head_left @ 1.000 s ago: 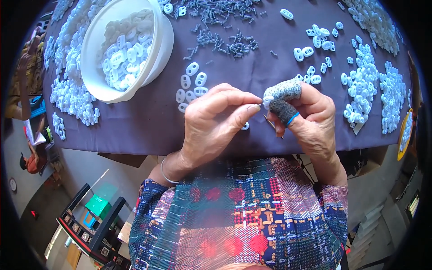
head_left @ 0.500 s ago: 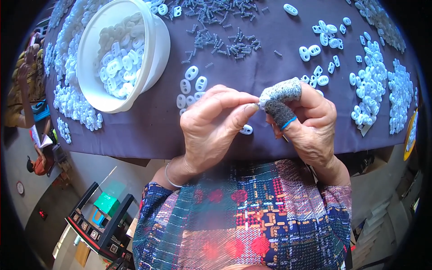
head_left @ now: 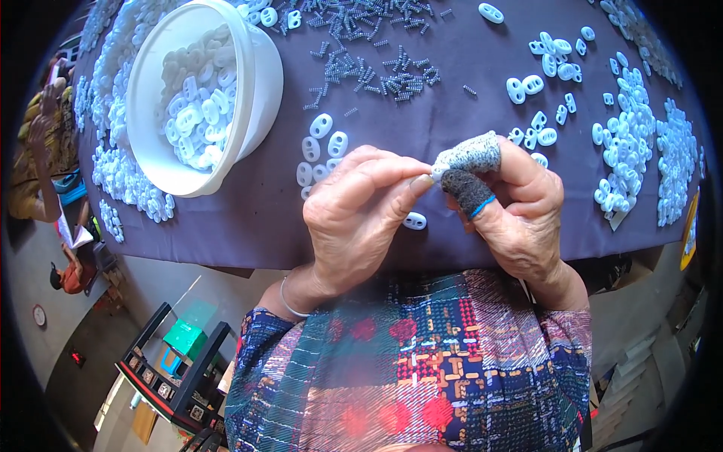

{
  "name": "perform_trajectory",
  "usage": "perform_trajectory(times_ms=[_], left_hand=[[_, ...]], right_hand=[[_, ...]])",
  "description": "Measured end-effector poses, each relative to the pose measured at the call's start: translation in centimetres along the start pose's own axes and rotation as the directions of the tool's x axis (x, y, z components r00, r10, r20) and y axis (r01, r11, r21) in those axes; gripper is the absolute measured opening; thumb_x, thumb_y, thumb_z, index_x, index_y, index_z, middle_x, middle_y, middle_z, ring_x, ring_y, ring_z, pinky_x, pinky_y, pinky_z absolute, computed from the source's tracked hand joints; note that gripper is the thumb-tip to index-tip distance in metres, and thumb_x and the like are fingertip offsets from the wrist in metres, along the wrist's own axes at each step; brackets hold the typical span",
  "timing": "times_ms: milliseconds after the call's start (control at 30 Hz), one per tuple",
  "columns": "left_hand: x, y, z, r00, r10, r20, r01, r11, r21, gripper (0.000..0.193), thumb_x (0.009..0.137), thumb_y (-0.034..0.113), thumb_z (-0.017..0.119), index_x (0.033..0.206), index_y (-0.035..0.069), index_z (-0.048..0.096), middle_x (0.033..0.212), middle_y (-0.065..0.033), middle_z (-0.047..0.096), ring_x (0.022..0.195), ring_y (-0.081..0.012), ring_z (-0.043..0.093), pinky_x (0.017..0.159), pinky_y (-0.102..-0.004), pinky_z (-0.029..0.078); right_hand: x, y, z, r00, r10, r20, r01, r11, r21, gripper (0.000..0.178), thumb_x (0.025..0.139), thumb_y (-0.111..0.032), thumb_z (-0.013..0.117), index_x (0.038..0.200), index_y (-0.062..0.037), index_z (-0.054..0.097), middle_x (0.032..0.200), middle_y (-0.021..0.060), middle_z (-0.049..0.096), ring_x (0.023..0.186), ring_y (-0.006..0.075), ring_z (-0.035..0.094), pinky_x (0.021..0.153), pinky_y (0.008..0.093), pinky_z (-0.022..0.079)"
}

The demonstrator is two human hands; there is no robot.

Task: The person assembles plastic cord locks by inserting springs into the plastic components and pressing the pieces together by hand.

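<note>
My right hand (head_left: 520,203), with grey knitted covers on thumb and forefinger, pinches a small white plastic piece (head_left: 437,173), mostly hidden by those fingers. From the other side, the thumb and forefinger of my left hand (head_left: 358,207) are pressed together right against the piece. Whatever lies between the left fingertips is too small and covered to make out. Just below the hands lies a white oval two-hole piece (head_left: 414,221) on the cloth. Several similar two-hole ovals (head_left: 321,126) sit beyond my left hand.
A white tub (head_left: 260,98) of white pieces stands at the left beside a large heap of them (head_left: 120,128). Small metal springs (head_left: 407,79) are scattered at the far middle. More white pieces (head_left: 629,143) are piled at the right on the purple tablecloth (head_left: 226,233).
Both hands stay nearly in place. A dark bit, like a spring end, showed between the left fingertips and the white piece; now it is out of sight and the fingertips touch the piece.
</note>
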State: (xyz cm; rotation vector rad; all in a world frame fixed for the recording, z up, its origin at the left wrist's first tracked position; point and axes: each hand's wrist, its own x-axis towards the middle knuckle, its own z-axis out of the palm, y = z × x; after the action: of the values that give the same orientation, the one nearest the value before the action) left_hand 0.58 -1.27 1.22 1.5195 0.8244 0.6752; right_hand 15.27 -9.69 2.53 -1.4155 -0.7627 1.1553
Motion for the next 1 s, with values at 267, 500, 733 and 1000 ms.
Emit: perform_trajectory(times_ms=[267,500,733,1000], left_hand=[[0.4,-0.3,-0.8,0.984,0.129,0.125,-0.149,0.975,0.164,0.008,0.08,-0.005,0.064,0.088,-0.004,0.064,0.081,-0.0063,0.059,0.061,-0.0071,0.052,0.053,-0.019,0.042],[0.3,-0.4,-0.3,0.998,0.008,0.059,-0.014,0.996,0.088,0.006,0.082,-0.003,0.063,0.088,-0.004,0.064,0.083,-0.0062,0.059,0.062,-0.0067,0.052,0.054,-0.0184,0.041],[0.3,-0.2,0.0,0.999,-0.022,0.049,0.019,0.997,0.071,0.009,0.076,-0.003,0.067,0.085,-0.002,0.064,0.075,-0.0078,0.059,0.066,-0.0142,0.057,0.058,-0.0251,0.044],[0.3,-0.3,-0.2,0.994,-0.049,0.102,0.044,0.998,0.055,0.009,0.086,0.001,0.059,0.092,-0.004,0.063,0.081,-0.0034,0.057,0.065,-0.0059,0.051,0.058,-0.0181,0.041]], right_hand=[[1.1,1.1,-0.6,0.979,-0.179,0.099,0.197,0.956,-0.217,0.01,0.085,-0.005,0.061,0.093,0.0011,0.061,0.069,-0.0006,0.059,0.059,0.0043,0.053,0.052,0.0175,0.042],[0.6,1.0,-0.4,0.997,-0.007,0.082,0.013,0.997,-0.077,0.016,0.085,-0.008,0.063,0.099,-0.0001,0.06,0.07,0.0002,0.06,0.054,0.0021,0.051,0.045,0.0157,0.04],[0.0,1.1,-0.2,0.997,0.07,0.04,-0.068,0.996,-0.053,0.017,0.088,-0.009,0.059,0.103,-0.001,0.058,0.071,0.0003,0.059,0.054,0.0022,0.05,0.046,0.0152,0.039],[0.2,0.8,-0.6,0.998,0.036,0.048,-0.029,0.99,-0.136,0.013,0.087,-0.005,0.059,0.099,0.0001,0.058,0.073,-0.0013,0.057,0.059,0.0013,0.049,0.051,0.0152,0.039]])
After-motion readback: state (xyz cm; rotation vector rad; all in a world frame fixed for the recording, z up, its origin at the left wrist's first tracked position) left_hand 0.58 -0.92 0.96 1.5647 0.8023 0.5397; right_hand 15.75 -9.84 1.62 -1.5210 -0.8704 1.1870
